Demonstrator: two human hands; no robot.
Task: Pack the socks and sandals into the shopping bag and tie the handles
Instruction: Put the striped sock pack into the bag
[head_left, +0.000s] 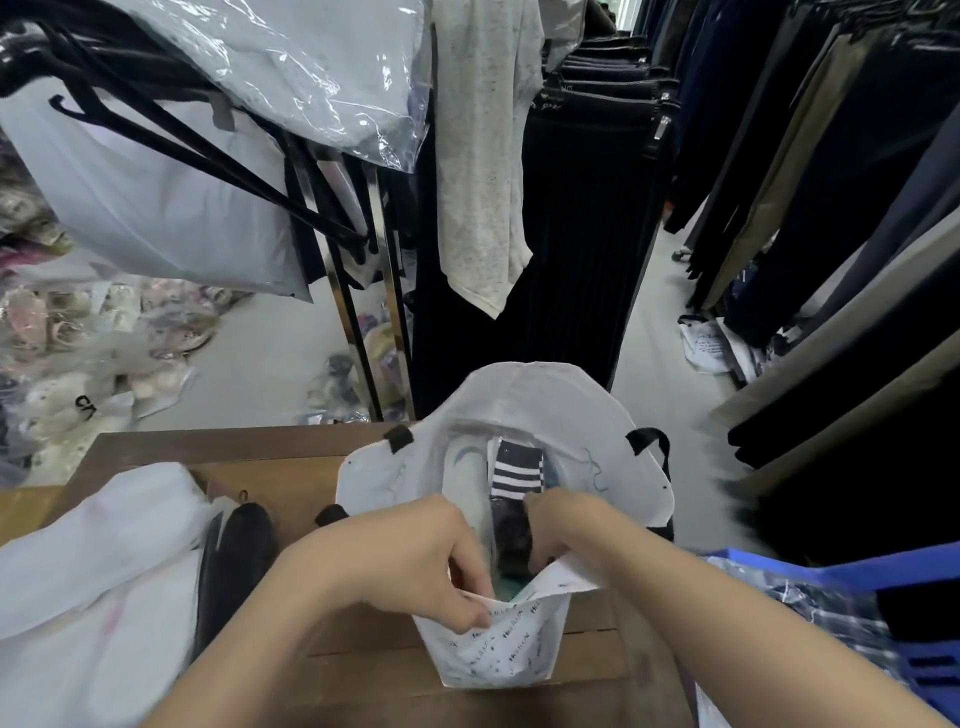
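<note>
White shopping bag (498, 654) stands open on the wooden table (280, 483). The black socks (517, 473) with white stripes are already inside, right beside a pale sandal (465, 467). Left hand (410, 561) pinches the bag's near rim. Right hand (566, 525) is dipped in by the socks, fingers hidden, so can't tell if it's gripping.

Desk (280, 478): brown wood, planked top, darker rim at the far edge.
Centre-right: white shopping bag (498, 649), standing open, lettering printed on its near wall.
Left: white plastic bag (98, 561), lying slack.
Between them: black item (239, 545), touching the plastic bag; kind unclear.
</note>
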